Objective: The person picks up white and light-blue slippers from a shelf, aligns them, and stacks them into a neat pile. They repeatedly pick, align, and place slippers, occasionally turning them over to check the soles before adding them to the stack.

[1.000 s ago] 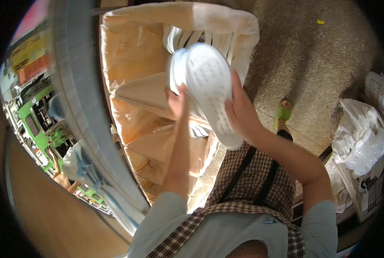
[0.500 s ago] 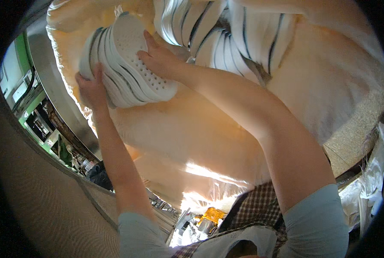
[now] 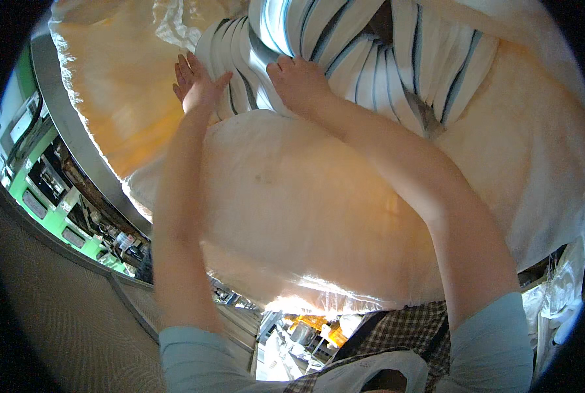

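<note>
A group of white insoles stands on edge, packed face to face, at the far side of the cloth-covered surface. My left hand lies against their left end, its fingers stretched and spread. At their right end, my right hand has its fingers bent and closed on the insoles; its fingertips are partly hidden. More white insoles with dark edges run in rows beyond and to the right of that hand.
A pale, creased cover drapes the work surface. Crumpled clear plastic lies at the far left. A metal rim curves along the left, with green machinery outside it. More plastic hangs at the right.
The insoles went from between my two hands, tilted with a perforated face showing, to the far rows, on edge. Both hands moved right; the left hand's fingers spread out.
</note>
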`<state>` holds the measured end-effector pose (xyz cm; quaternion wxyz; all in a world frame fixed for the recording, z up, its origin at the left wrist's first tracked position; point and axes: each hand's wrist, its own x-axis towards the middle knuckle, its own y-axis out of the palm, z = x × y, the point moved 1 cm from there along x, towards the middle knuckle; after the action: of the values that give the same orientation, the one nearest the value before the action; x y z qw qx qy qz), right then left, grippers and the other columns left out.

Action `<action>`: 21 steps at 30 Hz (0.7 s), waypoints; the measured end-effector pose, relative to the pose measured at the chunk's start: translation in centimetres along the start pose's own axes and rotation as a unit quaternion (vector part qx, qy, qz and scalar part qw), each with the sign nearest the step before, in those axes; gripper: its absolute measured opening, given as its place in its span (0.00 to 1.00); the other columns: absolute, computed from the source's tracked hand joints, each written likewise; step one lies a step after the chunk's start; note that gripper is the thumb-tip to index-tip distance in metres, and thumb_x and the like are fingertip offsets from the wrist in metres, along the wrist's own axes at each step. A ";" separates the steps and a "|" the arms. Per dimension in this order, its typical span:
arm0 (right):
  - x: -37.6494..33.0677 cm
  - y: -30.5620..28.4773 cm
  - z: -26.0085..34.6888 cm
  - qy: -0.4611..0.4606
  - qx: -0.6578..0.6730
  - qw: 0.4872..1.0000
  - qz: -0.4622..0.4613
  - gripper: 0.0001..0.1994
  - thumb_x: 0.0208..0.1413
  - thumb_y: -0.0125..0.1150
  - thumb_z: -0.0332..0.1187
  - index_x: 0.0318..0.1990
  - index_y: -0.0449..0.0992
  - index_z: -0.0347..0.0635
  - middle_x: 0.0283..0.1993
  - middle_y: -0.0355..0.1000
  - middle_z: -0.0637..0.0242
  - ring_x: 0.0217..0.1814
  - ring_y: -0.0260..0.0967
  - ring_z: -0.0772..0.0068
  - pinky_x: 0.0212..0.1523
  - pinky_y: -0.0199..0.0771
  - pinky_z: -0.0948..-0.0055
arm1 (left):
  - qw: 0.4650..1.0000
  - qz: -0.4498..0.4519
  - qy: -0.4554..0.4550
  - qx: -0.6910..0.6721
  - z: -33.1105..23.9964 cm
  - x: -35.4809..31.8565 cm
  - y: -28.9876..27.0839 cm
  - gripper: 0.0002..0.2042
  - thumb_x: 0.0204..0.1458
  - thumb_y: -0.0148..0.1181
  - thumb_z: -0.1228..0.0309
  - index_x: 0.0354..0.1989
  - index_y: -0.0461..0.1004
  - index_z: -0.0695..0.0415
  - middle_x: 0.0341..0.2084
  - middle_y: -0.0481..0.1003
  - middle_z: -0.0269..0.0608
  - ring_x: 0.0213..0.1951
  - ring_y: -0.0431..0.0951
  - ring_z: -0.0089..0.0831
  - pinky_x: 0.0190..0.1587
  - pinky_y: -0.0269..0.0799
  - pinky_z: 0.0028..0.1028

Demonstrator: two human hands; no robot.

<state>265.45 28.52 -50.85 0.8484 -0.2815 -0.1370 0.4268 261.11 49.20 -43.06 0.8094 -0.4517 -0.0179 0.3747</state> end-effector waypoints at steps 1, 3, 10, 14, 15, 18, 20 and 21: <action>-0.2 -0.7 0.1 0.031 0.032 0.999 0.027 0.12 0.51 0.54 0.35 0.41 0.71 0.40 0.43 0.70 0.57 0.44 0.71 0.58 0.39 0.74 0.60 | 1.000 0.018 -0.024 -0.009 -1.0 -1.4 -0.4 0.58 0.35 0.59 0.35 0.66 0.32 0.56 0.65 0.35 0.56 0.67 0.40 0.42 0.62 0.44 0.48; -0.8 -2.1 0.4 0.079 0.103 0.991 0.031 0.14 0.50 0.54 0.38 0.42 0.70 0.41 0.41 0.69 0.57 0.43 0.71 0.57 0.39 0.74 0.60 | 0.994 0.076 -0.077 -0.020 -3.4 -5.1 0.2 0.57 0.34 0.59 0.36 0.67 0.32 0.51 0.65 0.33 0.55 0.67 0.39 0.44 0.61 0.47 0.52; -0.2 -5.4 1.4 0.030 0.190 0.980 -0.056 0.09 0.46 0.54 0.33 0.35 0.72 0.42 0.37 0.70 0.61 0.41 0.70 0.57 0.38 0.72 0.61 | 0.975 0.220 -0.004 -0.009 -6.2 -3.4 5.9 0.52 0.37 0.60 0.40 0.66 0.35 0.44 0.65 0.31 0.55 0.65 0.39 0.54 0.59 0.47 0.56; 0.2 -7.1 5.6 -0.032 0.164 0.986 -0.030 0.10 0.48 0.52 0.34 0.37 0.73 0.42 0.41 0.69 0.57 0.45 0.68 0.56 0.43 0.71 0.60 | 0.958 0.281 -0.022 -0.055 -6.1 -2.5 3.2 0.47 0.41 0.58 0.45 0.66 0.38 0.50 0.65 0.35 0.55 0.65 0.39 0.54 0.61 0.43 0.55; -0.4 -7.7 6.4 -0.040 0.143 0.989 0.021 0.11 0.48 0.51 0.34 0.39 0.73 0.42 0.44 0.69 0.54 0.48 0.67 0.55 0.46 0.70 0.59 | 0.955 0.288 -0.027 -0.060 -6.2 -3.1 1.9 0.46 0.43 0.58 0.46 0.65 0.39 0.51 0.65 0.37 0.56 0.65 0.39 0.54 0.61 0.42 0.55; -4.5 -11.3 9.6 -0.038 -0.059 0.996 -0.060 0.16 0.49 0.49 0.33 0.46 0.69 0.38 0.52 0.60 0.47 0.58 0.56 0.53 0.53 0.62 0.53 | 0.967 0.219 -0.061 -0.114 -7.1 -5.8 -1.5 0.43 0.46 0.57 0.49 0.65 0.42 0.56 0.65 0.40 0.56 0.65 0.39 0.53 0.62 0.39 0.54; -7.3 -14.8 11.2 -0.050 -0.112 0.991 -0.052 0.17 0.49 0.49 0.32 0.48 0.68 0.36 0.54 0.57 0.45 0.60 0.53 0.52 0.55 0.59 0.52 | 0.974 0.054 -0.084 -0.204 -8.4 -8.2 -3.4 0.39 0.47 0.57 0.53 0.63 0.46 0.57 0.63 0.46 0.56 0.65 0.43 0.51 0.62 0.41 0.50; -8.6 -16.6 11.8 -0.065 -0.092 0.993 -0.022 0.18 0.49 0.49 0.32 0.48 0.68 0.35 0.53 0.58 0.46 0.59 0.53 0.53 0.55 0.59 0.52 | 0.964 -0.047 -0.082 -0.249 -9.2 -9.6 -4.4 0.36 0.47 0.58 0.57 0.62 0.50 0.56 0.61 0.51 0.55 0.64 0.47 0.48 0.62 0.43 0.47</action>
<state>265.51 17.96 -31.44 0.8173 -0.3267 -0.2368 0.4114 260.25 35.23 -42.26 0.6840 -0.6052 -0.1984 0.3558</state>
